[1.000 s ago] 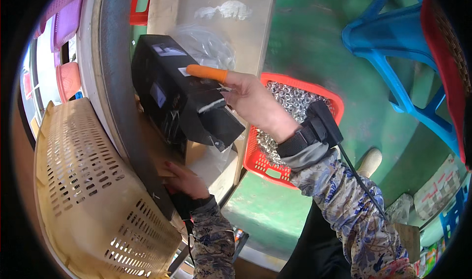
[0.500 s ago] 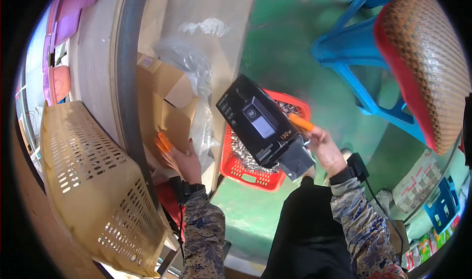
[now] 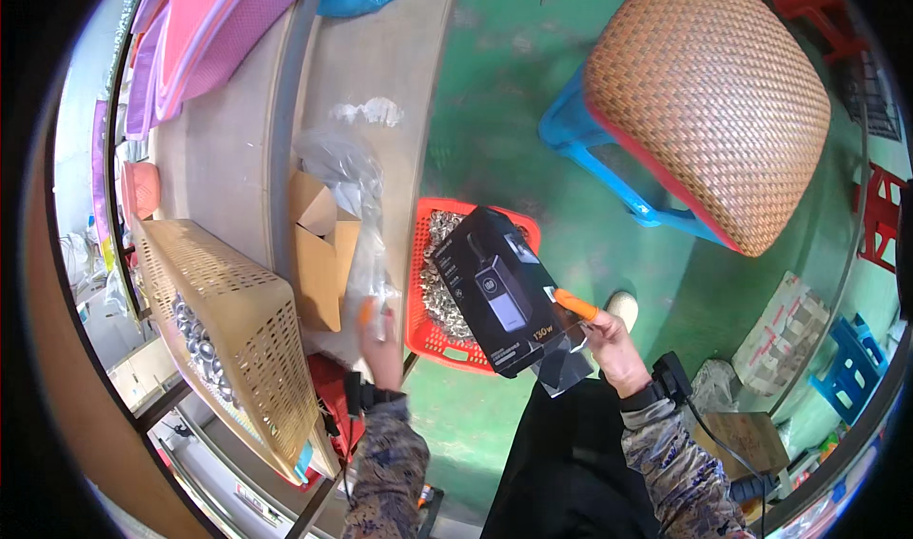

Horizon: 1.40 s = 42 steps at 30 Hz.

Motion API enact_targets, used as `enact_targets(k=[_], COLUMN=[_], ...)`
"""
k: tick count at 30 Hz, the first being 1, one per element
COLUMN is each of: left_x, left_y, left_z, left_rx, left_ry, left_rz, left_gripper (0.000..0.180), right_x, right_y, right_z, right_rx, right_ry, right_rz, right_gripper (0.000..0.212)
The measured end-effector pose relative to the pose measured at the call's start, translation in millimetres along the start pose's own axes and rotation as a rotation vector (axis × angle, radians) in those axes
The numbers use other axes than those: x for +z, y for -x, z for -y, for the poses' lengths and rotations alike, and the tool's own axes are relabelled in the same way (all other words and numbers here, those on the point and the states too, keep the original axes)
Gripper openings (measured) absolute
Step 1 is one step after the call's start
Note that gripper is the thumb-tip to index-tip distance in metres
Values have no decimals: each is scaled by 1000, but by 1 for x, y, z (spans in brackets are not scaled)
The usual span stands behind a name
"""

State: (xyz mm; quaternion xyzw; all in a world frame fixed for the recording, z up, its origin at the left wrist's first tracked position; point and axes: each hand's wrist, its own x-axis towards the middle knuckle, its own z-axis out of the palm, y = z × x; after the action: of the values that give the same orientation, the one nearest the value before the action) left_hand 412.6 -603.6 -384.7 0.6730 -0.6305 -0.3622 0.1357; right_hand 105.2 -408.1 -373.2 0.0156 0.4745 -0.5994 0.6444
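Observation:
My right hand [image 3: 616, 354], with an orange finger cot on a finger, grips a black printed box [image 3: 495, 287] by its near right corner. A picture of an upright device is on the box's upper side, and a dark flap [image 3: 563, 370] stands out at its near end. My left hand [image 3: 382, 344] is smeared by motion, beside the clear plastic bag [image 3: 361, 192] and the opened brown cardboard box [image 3: 317, 282]; whether it holds anything is unclear. Under the black box, a red basket [image 3: 414, 320] holds many small shiny metal parts [image 3: 439, 297], partly hidden.
A blue stool with a woven seat cover [image 3: 709, 97] stands at the far right. On the left, a tan perforated basket [image 3: 257, 320] holds metal pieces [image 3: 202, 344]. Behind it rise pink and purple baskets [image 3: 214, 40]. A brown carton [image 3: 747, 439] sits near my right forearm.
My left hand has moved right and slightly nearer, away from the cardboard box. The black box remains in my right hand and is turned slightly. The whole view has shifted.

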Motion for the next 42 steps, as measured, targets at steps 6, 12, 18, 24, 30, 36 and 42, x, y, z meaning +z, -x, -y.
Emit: enact_targets(k=[6,12,18,24,30,36,42], left_x=[63,53,-8,-39,-56,-66,-32], left_y=[104,60,-59,-88,-93,-60,-32], left_z=[-112,-42,-3,25,59,25,-9], left_rx=[-728,-267,266,226,209,-313,-60], left_ry=[1130,453,-843,-870,-477,-1405,-274], left_rz=[552,-71,-615,-520,-662,-545,-765], left_gripper=[57,52,91,87,53,48,35], right_x=[3,-14,-44,-30,12,17,20], right_y=[43,45,-20,-99,-134,-143,-157], right_z=[-13,-25,-40,-44,-45,-40,-45], right_rx=[-50,-17,-97,27,-51,-58,-49], right_ry=[162,-13,187,218,45,-14,59], right_rz=[-43,-109,-27,31,54,100,118], right_gripper=[39,44,34,30,47,52,55])
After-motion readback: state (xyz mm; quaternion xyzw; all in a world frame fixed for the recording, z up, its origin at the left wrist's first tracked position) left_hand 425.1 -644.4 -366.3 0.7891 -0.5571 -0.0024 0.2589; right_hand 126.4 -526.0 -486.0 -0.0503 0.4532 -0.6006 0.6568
